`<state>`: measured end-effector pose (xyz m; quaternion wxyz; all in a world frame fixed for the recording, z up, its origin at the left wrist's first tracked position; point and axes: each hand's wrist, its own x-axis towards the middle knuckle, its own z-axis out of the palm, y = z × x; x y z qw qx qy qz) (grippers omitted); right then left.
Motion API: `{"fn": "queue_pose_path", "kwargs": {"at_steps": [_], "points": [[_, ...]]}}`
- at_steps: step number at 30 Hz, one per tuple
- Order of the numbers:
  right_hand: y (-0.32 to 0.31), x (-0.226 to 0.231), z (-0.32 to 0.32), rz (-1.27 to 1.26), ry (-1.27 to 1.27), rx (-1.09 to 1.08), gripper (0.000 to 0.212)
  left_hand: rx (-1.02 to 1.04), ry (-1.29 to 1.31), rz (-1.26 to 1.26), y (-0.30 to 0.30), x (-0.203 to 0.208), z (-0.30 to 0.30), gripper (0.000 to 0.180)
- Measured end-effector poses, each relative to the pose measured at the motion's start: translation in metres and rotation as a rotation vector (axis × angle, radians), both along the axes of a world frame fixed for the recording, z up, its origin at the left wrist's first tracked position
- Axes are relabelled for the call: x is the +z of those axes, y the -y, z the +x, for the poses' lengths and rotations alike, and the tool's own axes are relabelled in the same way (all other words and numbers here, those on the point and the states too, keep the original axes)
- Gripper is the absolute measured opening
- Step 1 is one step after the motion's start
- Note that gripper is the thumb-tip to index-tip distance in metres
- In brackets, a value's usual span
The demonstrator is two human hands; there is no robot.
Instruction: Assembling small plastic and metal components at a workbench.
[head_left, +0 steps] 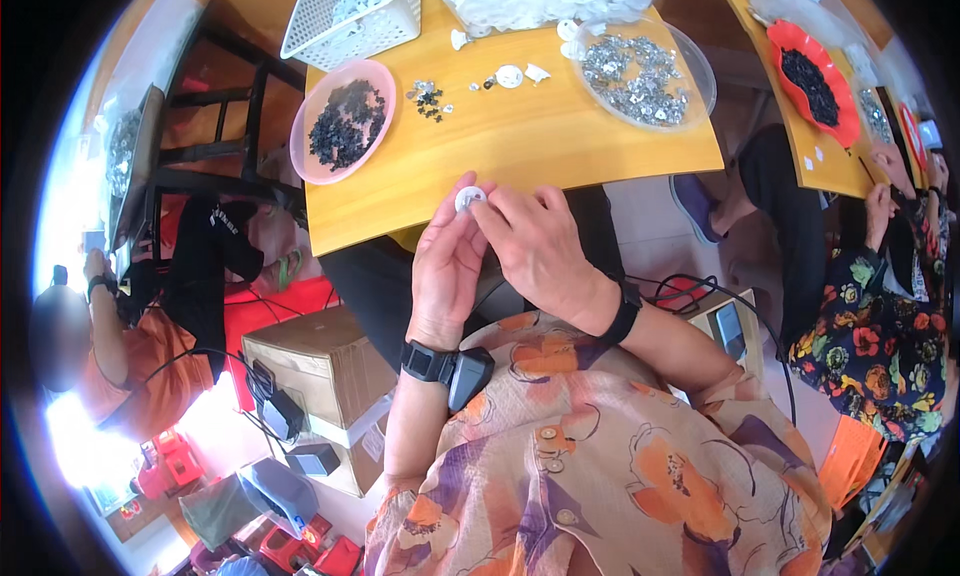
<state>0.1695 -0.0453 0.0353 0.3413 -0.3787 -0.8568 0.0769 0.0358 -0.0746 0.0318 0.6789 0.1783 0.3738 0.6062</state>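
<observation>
Just off the near edge of the table, my left hand (447, 266) is closed, pinching a small white round plastic part (469, 198) between its fingertips. My right hand (545, 251) bends over the same part, its thumb and forefinger pressed together at the face; any small piece between them is hidden. Beyond my hands, a pink bowl (298, 146) at the left holds small black pieces (345, 134). A clear round bowl (710, 81) at the right is filled with small silver metal pieces (635, 76). Between the bowls lies a little pile of metal and black pieces (428, 100).
A white perforated basket (345, 41) and a clear tub of white parts (540, 4) stand at the far edge. Loose white pieces (510, 76) lie mid-table. A cardboard box (310, 361) is on the floor at left. Co-workers sit left and right, beside a red tray (845, 96).
</observation>
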Motion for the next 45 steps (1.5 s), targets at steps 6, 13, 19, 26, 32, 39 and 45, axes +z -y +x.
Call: {"fn": "queue_pose_path", "kwargs": {"at_steps": [6, 13, 19, 26, 32, 39, 45], "points": [[0.008, -0.002, 0.0, -0.027, 0.025, -0.025, 0.039, 0.006, 0.048, 0.022, -0.002, -0.001, 0.003, 0.045], [0.012, -0.005, -0.006, 0.019, 0.059, -0.048, 0.033, 0.037, 0.214, -0.011, -0.002, -0.014, -0.005, 0.046], [0.01, -0.009, -0.01, 0.034, 0.071, -0.054, 0.033, 0.066, 0.25, -0.061, -0.007, -0.02, -0.009, 0.044], [0.007, -0.008, -0.019, 0.054, 0.031, -0.036, 0.033, 0.082, 0.341, -0.014, -0.005, -0.026, -0.018, 0.044], [0.005, -0.01, -0.02, 0.003, -0.076, 0.031, 0.031, 0.05, 0.403, -0.022, -0.004, -0.031, -0.028, 0.044], [-0.001, 0.002, -0.018, -0.136, -0.193, 0.061, 0.026, 0.071, 0.398, 0.038, -0.004, -0.021, -0.03, 0.043], [-0.005, 0.005, -0.029, -0.287, -0.331, 0.109, 0.015, 0.104, 0.377, 0.09, 0.001, -0.023, -0.039, 0.042]]}}
